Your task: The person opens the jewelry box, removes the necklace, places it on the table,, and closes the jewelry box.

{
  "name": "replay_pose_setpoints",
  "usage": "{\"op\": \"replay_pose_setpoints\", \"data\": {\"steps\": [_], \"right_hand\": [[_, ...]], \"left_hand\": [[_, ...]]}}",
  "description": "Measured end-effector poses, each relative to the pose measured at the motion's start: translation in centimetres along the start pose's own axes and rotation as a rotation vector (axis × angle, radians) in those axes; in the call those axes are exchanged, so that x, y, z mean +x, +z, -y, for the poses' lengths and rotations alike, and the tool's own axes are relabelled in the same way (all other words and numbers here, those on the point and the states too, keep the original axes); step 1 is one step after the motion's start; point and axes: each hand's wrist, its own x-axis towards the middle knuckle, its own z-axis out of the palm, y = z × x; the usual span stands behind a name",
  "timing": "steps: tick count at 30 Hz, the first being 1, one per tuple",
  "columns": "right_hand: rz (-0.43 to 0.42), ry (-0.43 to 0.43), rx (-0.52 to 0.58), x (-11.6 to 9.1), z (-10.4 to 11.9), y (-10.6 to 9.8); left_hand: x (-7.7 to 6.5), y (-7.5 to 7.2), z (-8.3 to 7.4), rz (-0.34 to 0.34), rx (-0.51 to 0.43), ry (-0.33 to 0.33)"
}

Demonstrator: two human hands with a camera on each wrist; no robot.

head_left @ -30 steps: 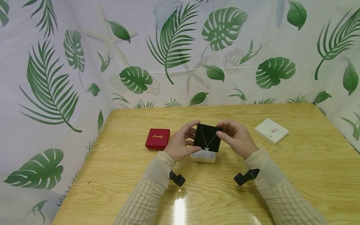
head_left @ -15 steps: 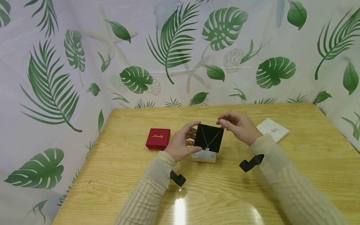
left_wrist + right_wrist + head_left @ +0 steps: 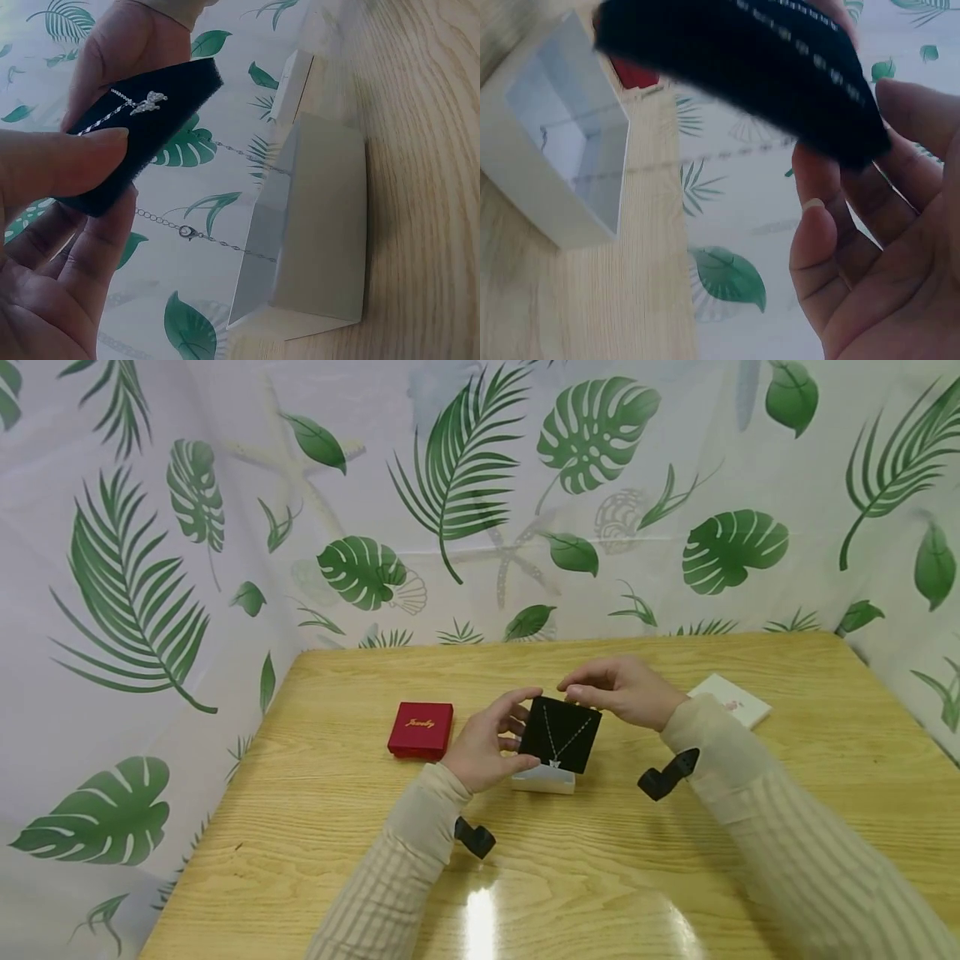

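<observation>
My left hand (image 3: 482,753) grips the left side of a black necklace pad (image 3: 576,753), thumb in front and fingers behind. A silver necklace (image 3: 555,763) with a butterfly pendant lies in a V across the pad's face. Loose chain with a lobster clasp (image 3: 187,232) hangs behind the pad, down into an open white box (image 3: 544,784) on the table. At the pad's upper right corner is my right hand (image 3: 626,692), its fingers bent. In the right wrist view its fingertips (image 3: 815,169) are partly hidden behind the pad, so any pinch on pad or chain is unclear.
A red jewelry box (image 3: 421,727) with gold lettering sits to the left of the left hand. Toward the back right lies a white lid (image 3: 738,700) with a pink flower, partly covered by the right sleeve. A leaf-print curtain (image 3: 480,502) hangs behind the wooden table (image 3: 315,827).
My right hand has come off the pad's right corner, risen, and moved back left to the top edge. The pad has tilted slightly, while the left hand keeps its grip.
</observation>
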Motion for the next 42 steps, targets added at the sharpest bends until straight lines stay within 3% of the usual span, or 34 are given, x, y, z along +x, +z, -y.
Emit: {"op": "replay_pose_setpoints", "data": {"steps": [7,12,19,23,29,36,42], "right_hand": [[0.063,-0.001,-0.010,0.6,1.0,1.2],[-0.052,-0.038,-0.109,0.6,1.6,2.3],[-0.192,-0.219,-0.376,0.5,2.5,3.8],[-0.260,-0.244,-0.478,0.5,2.7,4.4],[-0.335,-0.241,-0.552,0.5,2.8,4.9],[-0.348,-0.238,-0.594,0.6,3.1,5.1],[-0.336,-0.246,-0.585,0.6,3.2,5.3]], "left_hand": [[0.8,0.4,2.9,-0.011,0.013,0.030],[0.9,0.4,3.3,-0.050,0.041,0.045],[1.0,0.6,3.4,-0.087,0.046,0.062],[1.0,0.7,3.3,-0.110,0.018,0.040],[1.0,0.9,3.4,-0.143,-0.018,0.022],[1.1,1.1,3.4,-0.133,-0.045,0.012],[0.6,0.9,1.4,-0.110,-0.047,0.016]]}}
